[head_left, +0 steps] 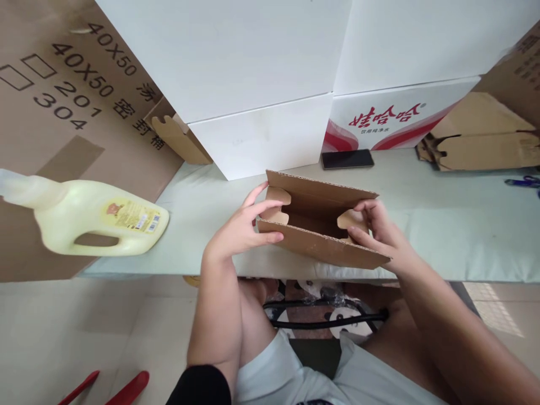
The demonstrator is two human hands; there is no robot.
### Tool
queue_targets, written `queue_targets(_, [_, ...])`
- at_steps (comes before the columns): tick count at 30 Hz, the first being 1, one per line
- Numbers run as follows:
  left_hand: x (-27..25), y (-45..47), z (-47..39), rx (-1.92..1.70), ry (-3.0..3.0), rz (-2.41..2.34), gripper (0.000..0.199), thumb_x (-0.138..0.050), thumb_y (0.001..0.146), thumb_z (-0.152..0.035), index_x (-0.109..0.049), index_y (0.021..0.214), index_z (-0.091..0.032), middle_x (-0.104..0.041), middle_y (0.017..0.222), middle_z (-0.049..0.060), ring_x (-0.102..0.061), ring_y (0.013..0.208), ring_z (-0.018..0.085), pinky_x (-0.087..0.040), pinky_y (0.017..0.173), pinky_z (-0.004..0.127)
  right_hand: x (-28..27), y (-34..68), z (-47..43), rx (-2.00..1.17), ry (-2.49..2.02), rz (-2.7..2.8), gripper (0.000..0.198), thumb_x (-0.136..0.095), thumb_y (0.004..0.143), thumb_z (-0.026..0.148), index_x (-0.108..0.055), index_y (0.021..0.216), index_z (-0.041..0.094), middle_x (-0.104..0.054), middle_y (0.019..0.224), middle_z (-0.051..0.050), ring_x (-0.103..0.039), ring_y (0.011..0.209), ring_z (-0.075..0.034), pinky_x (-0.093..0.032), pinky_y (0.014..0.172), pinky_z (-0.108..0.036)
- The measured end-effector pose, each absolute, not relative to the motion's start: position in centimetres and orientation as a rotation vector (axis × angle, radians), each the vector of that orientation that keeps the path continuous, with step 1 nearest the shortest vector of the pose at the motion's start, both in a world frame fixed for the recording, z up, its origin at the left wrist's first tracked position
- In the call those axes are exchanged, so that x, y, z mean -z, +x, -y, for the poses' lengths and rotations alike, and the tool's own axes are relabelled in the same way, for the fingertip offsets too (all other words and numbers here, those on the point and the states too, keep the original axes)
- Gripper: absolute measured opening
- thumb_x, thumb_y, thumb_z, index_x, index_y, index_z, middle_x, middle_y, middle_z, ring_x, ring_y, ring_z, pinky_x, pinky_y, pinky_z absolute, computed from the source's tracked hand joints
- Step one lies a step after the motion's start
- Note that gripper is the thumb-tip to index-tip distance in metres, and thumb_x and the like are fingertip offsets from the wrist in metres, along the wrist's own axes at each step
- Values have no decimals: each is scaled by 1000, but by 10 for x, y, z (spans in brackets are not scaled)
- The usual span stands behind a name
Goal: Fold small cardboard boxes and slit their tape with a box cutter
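A small brown cardboard box stands near the front edge of the table with its top open. Side flaps fold inward at both ends, and the inside looks dark and bare. At the left end, my left hand grips the box, thumb on the near wall and fingers over the flap. My right hand holds the other end, its fingers bent over the right flap. Parts of the fingertips are hidden behind the cardboard.
Behind stand large white boxes and a black phone. Folded cardboard lies at right, near a blue object. On the left are a yellow jug and a big printed carton.
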State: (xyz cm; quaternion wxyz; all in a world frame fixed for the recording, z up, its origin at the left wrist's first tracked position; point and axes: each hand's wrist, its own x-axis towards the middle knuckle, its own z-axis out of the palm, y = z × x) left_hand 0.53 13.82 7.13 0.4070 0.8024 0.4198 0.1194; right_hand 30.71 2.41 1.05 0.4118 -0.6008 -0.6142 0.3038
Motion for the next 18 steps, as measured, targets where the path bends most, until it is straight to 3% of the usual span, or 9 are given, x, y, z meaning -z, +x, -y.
queue_targets(1, [-66, 7, -141, -349, 2030, -1022, 76, -77, 73, -72, -64, 136, -31, -21, 172, 9, -37, 151, 43, -52, 111, 53, -9, 308, -23, -800, -1490, 1503, 34, -61, 95, 44, -45, 122, 30, -65, 104, -4, -66, 87, -22, -57, 79, -40])
queue_targets(3, [-55, 10, -147, -469, 2036, -965, 76, -72, 73, -79, -66, 130, -29, -33, 166, 12, -32, 154, 41, -44, 119, 54, -8, 309, -22, -857, -1404, 1435, 46, -67, 93, 47, -37, 126, 34, -64, 122, -5, -69, 99, -23, -57, 83, -39])
queue_targets(5, [-42, 15, -152, -601, 2022, -951, 76, -68, 72, -84, -69, 121, -26, -33, 165, 14, -25, 158, 41, -40, 122, 54, -11, 312, -21, -888, -1323, 1384, 59, -66, 93, 51, -28, 137, 42, -53, 149, -7, -64, 124, -25, -56, 97, -42])
queue_targets(7, [-29, 22, -155, -729, 1988, -942, 73, -65, 74, -85, -68, 114, -25, -30, 167, 14, -19, 160, 42, -42, 120, 55, -15, 317, -19, -929, -1270, 1375, 63, -55, 97, 58, -20, 148, 47, -42, 163, -5, -53, 141, -27, -52, 108, -47])
queue_targets(10, [-13, 34, -159, -899, 1885, -916, 65, -65, 79, -79, -57, 117, -27, -34, 167, 14, -30, 156, 39, -44, 117, 55, -16, 322, -17, -957, -1240, 1488, 60, -41, 99, 68, -38, 152, 41, -40, 166, -4, -40, 152, -31, -45, 118, -51])
queue_targets(14, [-3, 40, -161, -1027, 1761, -900, 83, -71, 78, -74, -34, 140, -33, -41, 163, 15, -49, 144, 32, -46, 115, 51, -10, 320, -18, -747, -1339, 1619, 39, -60, 96, 55, -69, 128, 34, -55, 155, -6, -45, 149, -34, -39, 122, -57])
queue_targets(16, [-4, 39, -162, -1019, 1786, -932, 78, -70, 80, -70, -43, 143, -32, -46, 160, 13, -49, 145, 31, -43, 118, 51, -7, 318, -20, -685, -1338, 1647, 32, -64, 95, 48, -73, 122, 34, -59, 151, -6, -49, 146, -33, -39, 122, -58])
queue_targets(18, [-8, 39, -163, -1002, 1838, -966, 57, -67, 86, -63, -63, 130, -28, -49, 159, 10, -45, 149, 33, -37, 123, 53, -5, 319, -22, -691, -1301, 1663, 32, -63, 96, 48, -74, 123, 34, -60, 150, -5, -49, 146, -33, -40, 122, -58])
